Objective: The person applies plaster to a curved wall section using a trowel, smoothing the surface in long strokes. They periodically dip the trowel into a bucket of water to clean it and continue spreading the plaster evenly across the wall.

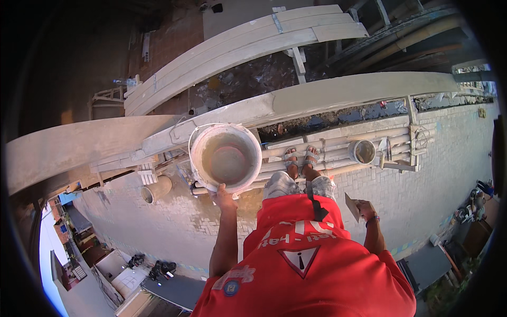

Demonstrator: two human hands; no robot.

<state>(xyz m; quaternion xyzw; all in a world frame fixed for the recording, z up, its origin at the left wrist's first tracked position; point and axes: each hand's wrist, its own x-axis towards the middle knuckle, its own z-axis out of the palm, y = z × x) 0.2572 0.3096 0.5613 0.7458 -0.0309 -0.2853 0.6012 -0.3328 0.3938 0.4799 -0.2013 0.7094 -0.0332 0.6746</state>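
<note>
A large whitish bucket (255, 158), smeared with grey mortar, is tilted so that I look into it. Its inside is coated grey, with a wet-looking patch at the bottom. My left hand (223, 197) is closed on its near rim, and a thin wire handle loops over its left side. Beyond the bucket runs a long concrete beam (364, 87), apparently close to it or touching. At my right side, my right hand (365, 210) is closed round a flat-bladed trowel (351, 206). The blade points left; the fingers cover the handle.
I stand in sandals on a scaffold of bamboo poles (335, 153). A smaller mortar-stained bucket (364, 151) sits on the poles to my right. Far below lies a paved lane (422, 185), with a cylindrical container (157, 190) at lower left. Wooden planks (232, 47) stretch beyond the beam.
</note>
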